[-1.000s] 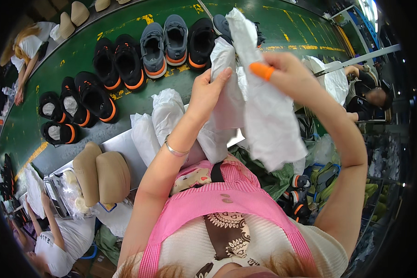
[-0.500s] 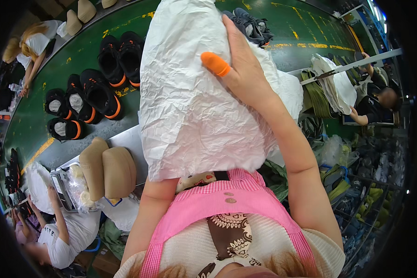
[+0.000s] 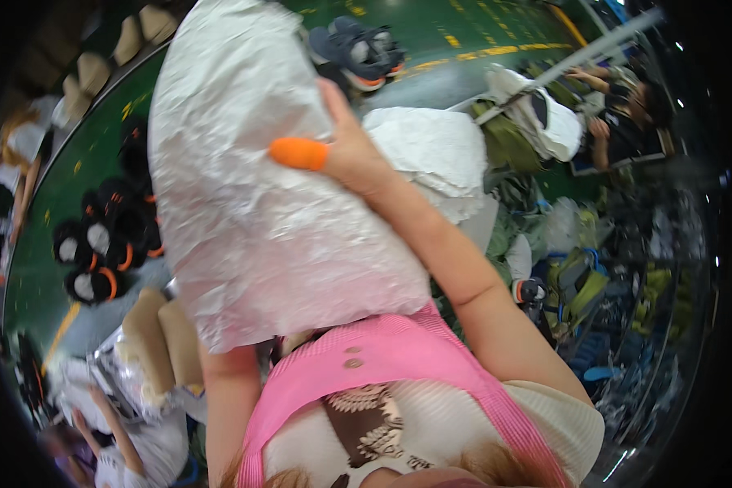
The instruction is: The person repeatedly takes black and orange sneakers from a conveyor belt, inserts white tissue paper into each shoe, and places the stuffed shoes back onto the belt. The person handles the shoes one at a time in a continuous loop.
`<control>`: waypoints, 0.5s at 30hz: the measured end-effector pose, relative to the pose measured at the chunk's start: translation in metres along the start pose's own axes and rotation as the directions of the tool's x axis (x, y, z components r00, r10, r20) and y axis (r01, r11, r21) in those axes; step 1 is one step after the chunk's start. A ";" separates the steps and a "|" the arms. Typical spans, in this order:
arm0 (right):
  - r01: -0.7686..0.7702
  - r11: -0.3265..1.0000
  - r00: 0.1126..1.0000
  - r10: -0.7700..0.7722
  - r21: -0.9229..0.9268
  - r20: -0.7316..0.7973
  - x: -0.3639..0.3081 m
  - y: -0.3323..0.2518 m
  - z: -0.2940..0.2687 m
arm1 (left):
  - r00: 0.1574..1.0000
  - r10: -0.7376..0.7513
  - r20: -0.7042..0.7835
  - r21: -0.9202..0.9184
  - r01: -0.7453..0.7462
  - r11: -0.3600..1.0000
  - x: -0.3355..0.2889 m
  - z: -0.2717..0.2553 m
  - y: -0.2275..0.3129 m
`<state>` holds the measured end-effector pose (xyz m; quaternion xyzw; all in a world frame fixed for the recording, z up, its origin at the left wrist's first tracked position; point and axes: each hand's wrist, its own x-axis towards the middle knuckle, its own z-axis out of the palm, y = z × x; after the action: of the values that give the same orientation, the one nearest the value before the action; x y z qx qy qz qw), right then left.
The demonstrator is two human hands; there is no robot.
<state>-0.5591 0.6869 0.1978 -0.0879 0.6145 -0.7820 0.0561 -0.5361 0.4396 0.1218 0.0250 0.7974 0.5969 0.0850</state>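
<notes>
A large sheaf of crinkled white paper [image 3: 244, 220] is held up in front of my chest, covering the middle of the view. My right hand [image 3: 346, 159] is closed on its right side, the thumb in an orange finger cot [image 3: 298, 153] lying across the front face. The other fingers of that hand are mostly out of sight at the paper's edge. My left forearm [image 3: 232, 382] goes up behind the sheets, and they hide the left hand and its fingers. Just right of the sheaf lies another stack of white paper [image 3: 427, 150].
Black shoes with orange soles [image 3: 98, 236] stand on the green surface at left; dark blue shoes [image 3: 356, 53] stand at the far side. Tan shoe lasts [image 3: 159, 337] are near left. Co-workers sit at lower left [image 3: 142, 439], far left and right [image 3: 626, 114]. Bagged materials fill racks at right.
The view has swung, and the paper with my right hand now sits further left in it. More of the paper stack on the right shows. My right hand keeps its hold.
</notes>
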 end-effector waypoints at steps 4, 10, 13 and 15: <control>0.071 0.992 0.984 -0.087 -0.104 -0.157 0.001 -0.004 -0.033 | 0.935 0.291 -0.201 0.058 -0.285 0.957 0.049 -0.005 0.062; 0.094 0.844 0.892 -0.308 -0.529 -0.333 0.011 0.005 -0.035 | 0.948 0.294 -0.125 -0.133 -0.309 0.942 0.011 0.041 0.102; 0.244 0.785 0.874 -0.432 -0.570 -0.221 0.016 0.007 0.001 | 0.977 0.148 -0.157 -0.506 -0.208 0.837 0.034 0.073 0.071; 0.301 0.855 0.904 -0.396 -0.422 -0.159 0.012 0.009 0.004 | 0.987 0.041 -0.158 -0.755 -0.148 0.639 0.030 0.090 0.093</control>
<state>-0.5704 0.6786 0.1909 -0.1127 0.7326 -0.6466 -0.1806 -0.5562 0.5562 0.1832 -0.0094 0.4724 0.8813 0.0057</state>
